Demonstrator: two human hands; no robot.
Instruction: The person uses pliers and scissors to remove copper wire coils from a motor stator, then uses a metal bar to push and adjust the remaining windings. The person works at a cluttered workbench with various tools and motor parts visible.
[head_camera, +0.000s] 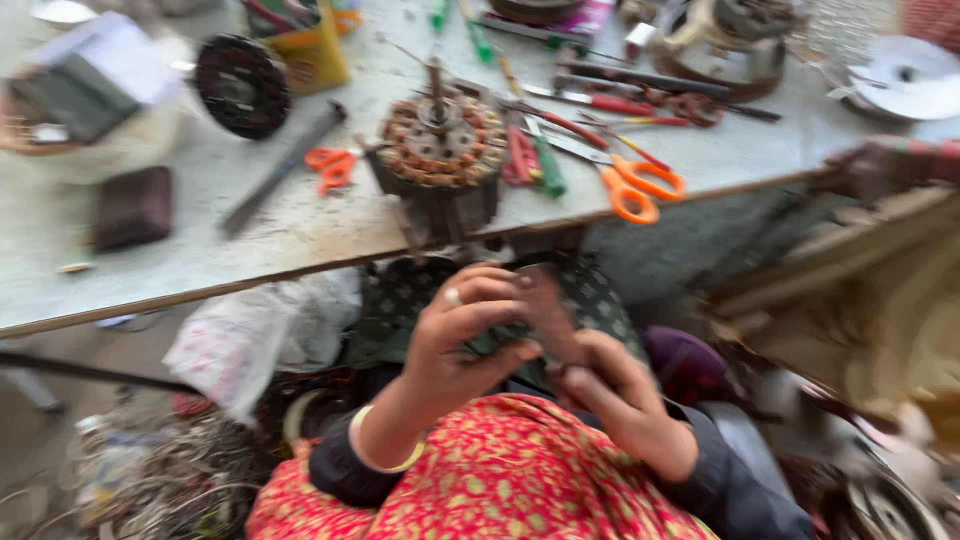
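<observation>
Both hands meet low, below the workbench (300, 235) edge: left hand (465, 335), ring on one finger, and right hand (600, 385) pinch one small dark object (500, 340), blurred, kind unclear. On the workbench above them: motor stator (442, 150); orange scissors (635, 185) to its right; yellow box (310, 55) at upper left

Both hands meet close together in front of the body, below the table edge. The left hand (470, 335) has its fingers curled inward, a ring on 1 finger and a bangle at the wrist. The right hand (610, 385) presses against it, fingers bent, blurred.
</observation>
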